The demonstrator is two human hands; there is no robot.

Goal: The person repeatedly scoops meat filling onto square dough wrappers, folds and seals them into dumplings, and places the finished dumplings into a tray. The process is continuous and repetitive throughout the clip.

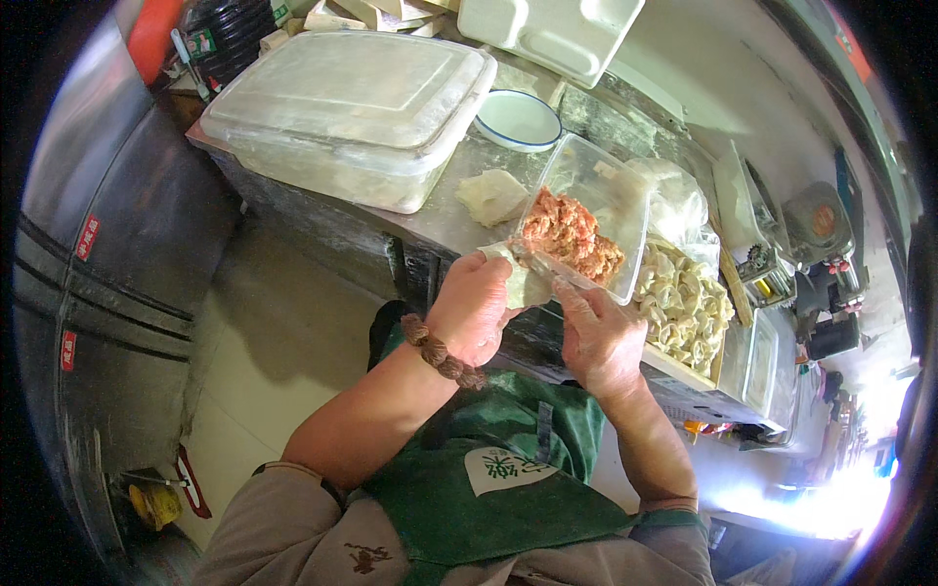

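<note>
My left hand [473, 304] holds thin dough wrappers [525, 281] at the near edge of a clear plastic box [639, 253]. In my right hand [602, 337] is a thin spreading tool [560, 271], its tip over the wrapper with a little filling there. Raw minced meat [571, 231] lies in the box. More dough wrappers [492, 196] lie on the worktop, left of the box. To the right, a wooden tray [678, 370] is piled with folded dumplings [681, 311].
A large lidded plastic bin [352, 95] stands on the worktop at left, with a blue-rimmed white enamel dish [518, 121] beside it. Plastic bags [670, 194], a wooden stick [729, 278] and a roller machine [766, 275] are at right. Steel cabinet doors [132, 242] stand at far left.
</note>
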